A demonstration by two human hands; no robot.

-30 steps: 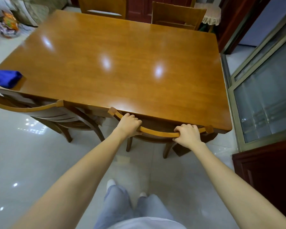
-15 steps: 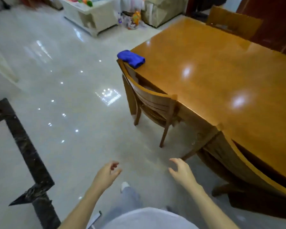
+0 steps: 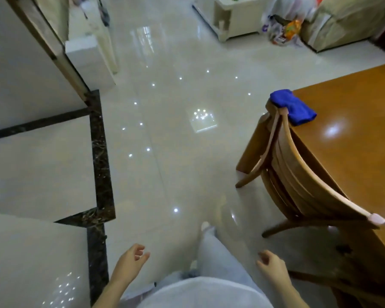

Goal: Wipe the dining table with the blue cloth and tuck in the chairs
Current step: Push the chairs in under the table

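Left hand (image 3: pixel 130 258): bottom middle, fingers loosely curled, holding nothing.
Right hand (image 3: pixel 272 266): bottom right, fingers loosely curled, holding nothing.
Blue cloth (image 3: pixel 292 107): on the surface (image 3: pixel 353 134) corner, right.

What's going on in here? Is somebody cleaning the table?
A person stands beside the dining table on the shiny floor. The left hand and the right hand are both empty, with fingers loosely curled and touching nothing. The blue cloth lies bunched on the table's corner, and nobody is holding it. The chair next to it sits pushed close against the table's edge.
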